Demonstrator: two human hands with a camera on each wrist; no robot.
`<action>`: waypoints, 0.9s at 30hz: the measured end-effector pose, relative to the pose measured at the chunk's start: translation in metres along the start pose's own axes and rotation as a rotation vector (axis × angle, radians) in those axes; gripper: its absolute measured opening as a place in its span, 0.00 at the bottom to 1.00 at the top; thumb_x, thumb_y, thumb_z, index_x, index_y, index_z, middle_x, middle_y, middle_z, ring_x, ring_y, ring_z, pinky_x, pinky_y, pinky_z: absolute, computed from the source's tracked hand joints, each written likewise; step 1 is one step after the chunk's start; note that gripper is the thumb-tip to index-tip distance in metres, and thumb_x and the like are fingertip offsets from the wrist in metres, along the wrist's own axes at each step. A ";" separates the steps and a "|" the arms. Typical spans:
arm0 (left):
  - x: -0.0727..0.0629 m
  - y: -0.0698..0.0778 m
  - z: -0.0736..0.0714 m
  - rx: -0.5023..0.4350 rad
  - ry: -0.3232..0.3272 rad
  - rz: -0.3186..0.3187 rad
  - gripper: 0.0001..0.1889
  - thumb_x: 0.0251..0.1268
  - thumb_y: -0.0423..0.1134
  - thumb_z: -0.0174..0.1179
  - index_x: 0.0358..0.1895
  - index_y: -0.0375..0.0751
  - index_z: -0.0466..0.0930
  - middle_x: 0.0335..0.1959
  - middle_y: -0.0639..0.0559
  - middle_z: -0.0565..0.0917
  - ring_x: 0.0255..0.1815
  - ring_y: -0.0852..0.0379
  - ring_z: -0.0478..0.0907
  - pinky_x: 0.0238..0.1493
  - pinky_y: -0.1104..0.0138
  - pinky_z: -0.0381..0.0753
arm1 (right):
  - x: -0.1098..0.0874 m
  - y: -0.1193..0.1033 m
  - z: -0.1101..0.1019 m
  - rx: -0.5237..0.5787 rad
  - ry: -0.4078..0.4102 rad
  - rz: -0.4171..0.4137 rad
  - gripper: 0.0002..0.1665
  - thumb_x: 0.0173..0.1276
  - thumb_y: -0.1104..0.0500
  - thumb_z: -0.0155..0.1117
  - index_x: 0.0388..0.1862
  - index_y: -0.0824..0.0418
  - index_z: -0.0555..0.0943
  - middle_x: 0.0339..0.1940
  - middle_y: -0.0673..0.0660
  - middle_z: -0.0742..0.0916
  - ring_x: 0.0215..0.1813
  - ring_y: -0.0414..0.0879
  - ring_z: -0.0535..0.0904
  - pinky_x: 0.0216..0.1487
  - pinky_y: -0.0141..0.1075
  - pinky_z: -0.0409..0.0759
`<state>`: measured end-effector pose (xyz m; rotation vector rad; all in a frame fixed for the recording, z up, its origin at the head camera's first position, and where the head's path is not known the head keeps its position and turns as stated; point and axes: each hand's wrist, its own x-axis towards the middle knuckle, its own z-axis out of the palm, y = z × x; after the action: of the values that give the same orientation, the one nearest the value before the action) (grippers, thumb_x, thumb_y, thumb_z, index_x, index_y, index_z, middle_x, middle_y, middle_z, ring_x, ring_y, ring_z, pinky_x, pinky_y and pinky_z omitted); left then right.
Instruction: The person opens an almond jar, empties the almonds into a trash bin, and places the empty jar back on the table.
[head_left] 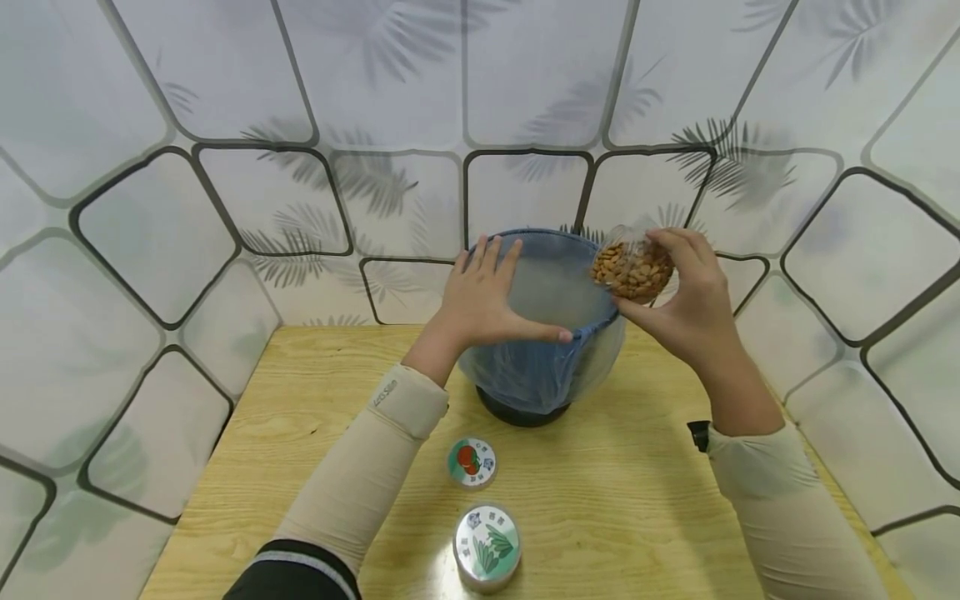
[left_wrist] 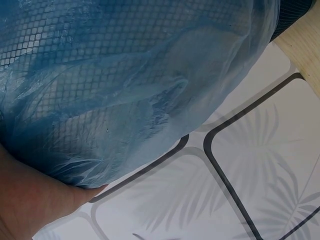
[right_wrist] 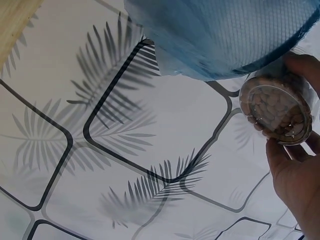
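Note:
A trash bin lined with a blue plastic bag (head_left: pixel 540 375) stands near the back of the table. My left hand (head_left: pixel 483 304) rests at its left and front rim, fingers spread and fairly straight, the thumb lying along the bag's edge. In the left wrist view, part of that hand (left_wrist: pixel 40 192) touches the bag (left_wrist: pixel 125 90) over the bin's mesh wall. My right hand (head_left: pixel 693 300) grips a clear plastic jar (head_left: pixel 633 265) of brown nuts, tilted at the bin's right rim. The jar's base (right_wrist: pixel 275 110) faces the right wrist camera, with nuts inside.
On the wooden table (head_left: pixel 322 433), in front of the bin, lies a round lid (head_left: pixel 472 462) with a tomato picture. Nearer stands a closed container (head_left: pixel 486 548) with a green plant on its lid. Patterned white walls (head_left: pixel 405 192) enclose the table's back and sides.

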<state>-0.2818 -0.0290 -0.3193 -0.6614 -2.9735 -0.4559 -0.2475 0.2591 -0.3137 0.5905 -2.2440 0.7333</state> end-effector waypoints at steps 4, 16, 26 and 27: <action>0.000 0.001 -0.001 0.002 -0.001 -0.002 0.76 0.42 0.90 0.60 0.89 0.53 0.34 0.90 0.41 0.41 0.91 0.41 0.32 0.88 0.40 0.37 | 0.000 0.000 0.000 0.003 0.000 -0.011 0.51 0.47 0.69 0.89 0.72 0.67 0.76 0.68 0.71 0.77 0.67 0.65 0.76 0.62 0.63 0.80; 0.001 0.000 0.001 0.003 0.005 -0.004 0.76 0.42 0.90 0.60 0.90 0.51 0.37 0.90 0.41 0.41 0.91 0.40 0.32 0.88 0.40 0.37 | 0.000 0.000 -0.003 -0.009 0.004 -0.037 0.51 0.50 0.70 0.87 0.74 0.68 0.75 0.70 0.71 0.76 0.71 0.66 0.73 0.70 0.63 0.74; 0.002 -0.001 0.001 0.001 0.001 -0.003 0.76 0.42 0.91 0.60 0.90 0.52 0.37 0.90 0.41 0.41 0.91 0.40 0.32 0.88 0.40 0.37 | 0.000 0.002 0.000 -0.016 0.011 -0.051 0.51 0.49 0.72 0.87 0.73 0.67 0.75 0.70 0.71 0.76 0.69 0.67 0.73 0.67 0.63 0.75; 0.002 -0.001 0.001 0.001 0.001 -0.002 0.76 0.41 0.91 0.60 0.90 0.52 0.37 0.90 0.41 0.41 0.91 0.41 0.32 0.88 0.40 0.37 | 0.000 0.003 0.000 -0.015 0.012 -0.052 0.51 0.48 0.72 0.87 0.73 0.67 0.75 0.70 0.72 0.76 0.69 0.67 0.73 0.67 0.63 0.75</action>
<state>-0.2843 -0.0289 -0.3207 -0.6576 -2.9740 -0.4545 -0.2492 0.2610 -0.3141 0.6330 -2.2127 0.6915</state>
